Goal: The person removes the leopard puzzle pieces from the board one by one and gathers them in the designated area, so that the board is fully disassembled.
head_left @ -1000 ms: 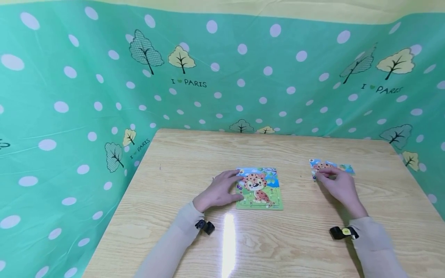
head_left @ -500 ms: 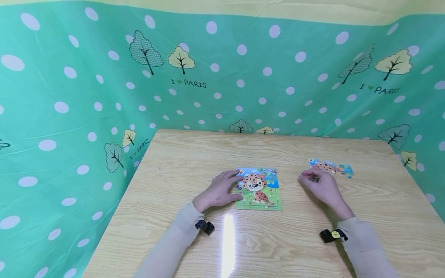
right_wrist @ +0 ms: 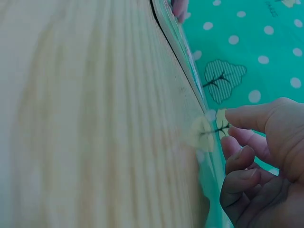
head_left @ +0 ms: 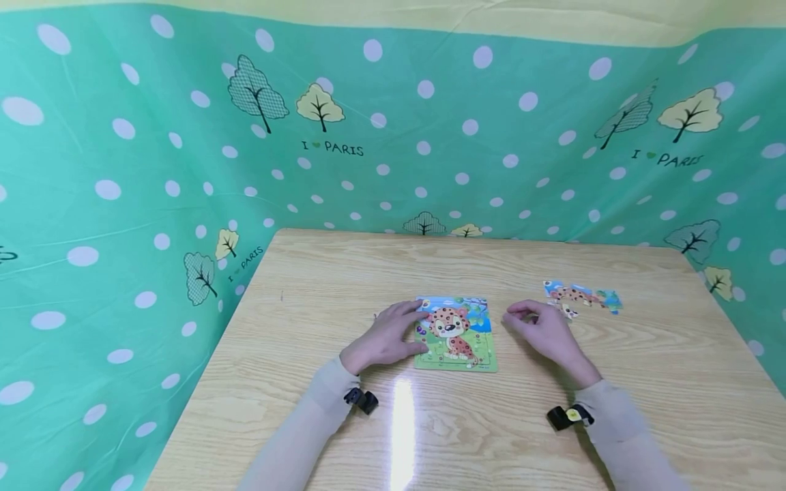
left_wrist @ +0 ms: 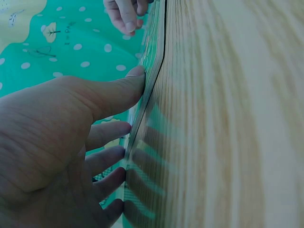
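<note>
A square leopard puzzle board [head_left: 460,341] lies flat on the table, with a blue sky and green grass picture. My left hand [head_left: 387,334] rests on its left side, fingertips on the upper left and thumb lower down. In the left wrist view the fingers of my left hand [left_wrist: 102,152] are spread and fairly straight. My right hand [head_left: 543,331] is just right of the board, fingers loosely bent. Nothing shows between thumb and fingers of my right hand [right_wrist: 256,161] in the right wrist view. Beyond it lie joined puzzle pieces [head_left: 577,294] with part of a leopard.
The wood-grain table [head_left: 331,273] carries a bright streak of glare in front of the board. A green dotted cloth [head_left: 368,170] hangs behind the table and along its sides. Each forearm wears a black wrist camera [head_left: 568,416].
My right hand has moved left from the puzzle pieces toward the board, uncovering a white-faced leopard piece. My left hand has stayed on the board.
</note>
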`<action>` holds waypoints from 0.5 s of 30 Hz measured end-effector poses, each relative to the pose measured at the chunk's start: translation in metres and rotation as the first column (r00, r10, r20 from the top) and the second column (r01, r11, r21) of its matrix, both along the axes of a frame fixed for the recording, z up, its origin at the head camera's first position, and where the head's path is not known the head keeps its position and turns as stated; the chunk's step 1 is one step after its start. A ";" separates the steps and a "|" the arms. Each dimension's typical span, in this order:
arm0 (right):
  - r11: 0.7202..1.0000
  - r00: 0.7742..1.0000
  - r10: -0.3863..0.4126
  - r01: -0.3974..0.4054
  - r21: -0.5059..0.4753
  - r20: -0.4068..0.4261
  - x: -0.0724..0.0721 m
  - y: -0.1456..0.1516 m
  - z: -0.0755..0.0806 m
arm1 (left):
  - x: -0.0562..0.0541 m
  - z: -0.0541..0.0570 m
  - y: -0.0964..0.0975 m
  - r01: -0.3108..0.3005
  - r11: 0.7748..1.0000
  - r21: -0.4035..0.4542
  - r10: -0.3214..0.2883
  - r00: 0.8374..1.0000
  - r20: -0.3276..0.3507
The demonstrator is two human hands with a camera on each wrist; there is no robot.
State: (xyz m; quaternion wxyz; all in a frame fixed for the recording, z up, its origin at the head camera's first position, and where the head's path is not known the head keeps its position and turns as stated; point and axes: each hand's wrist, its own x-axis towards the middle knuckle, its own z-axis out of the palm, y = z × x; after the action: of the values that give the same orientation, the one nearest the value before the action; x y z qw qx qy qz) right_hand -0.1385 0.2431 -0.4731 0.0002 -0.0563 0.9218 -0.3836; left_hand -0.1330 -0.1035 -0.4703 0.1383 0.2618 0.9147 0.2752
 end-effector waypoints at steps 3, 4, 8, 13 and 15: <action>1.000 1.000 0.022 -0.022 -0.019 0.011 0.000 -0.008 0.001 | 0.000 0.000 0.000 0.002 1.000 -0.004 -0.002 1.000 0.001; 0.999 1.000 0.028 -0.027 -0.025 0.014 0.000 -0.011 0.001 | 0.000 0.000 0.000 0.003 1.000 -0.006 -0.003 1.000 0.001; 0.998 0.998 0.052 -0.050 -0.048 0.028 0.000 -0.022 0.000 | 0.000 -0.001 -0.001 0.001 1.000 -0.005 -0.001 1.000 0.001; 0.994 0.996 0.080 -0.077 -0.079 0.041 0.000 -0.036 -0.001 | 0.000 -0.001 0.000 -0.001 1.000 0.008 0.001 1.000 0.006; 0.992 0.995 0.093 -0.088 -0.085 0.047 0.000 -0.042 -0.001 | 0.000 -0.001 0.000 0.000 1.000 0.010 0.000 1.000 0.006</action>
State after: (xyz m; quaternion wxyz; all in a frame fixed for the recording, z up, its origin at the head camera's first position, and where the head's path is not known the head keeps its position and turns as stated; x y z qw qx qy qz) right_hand -0.1388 0.2010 -0.4745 0.0387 -0.0883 0.9012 -0.4225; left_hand -0.1327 -0.1039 -0.4708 0.1399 0.2614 0.9129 0.2804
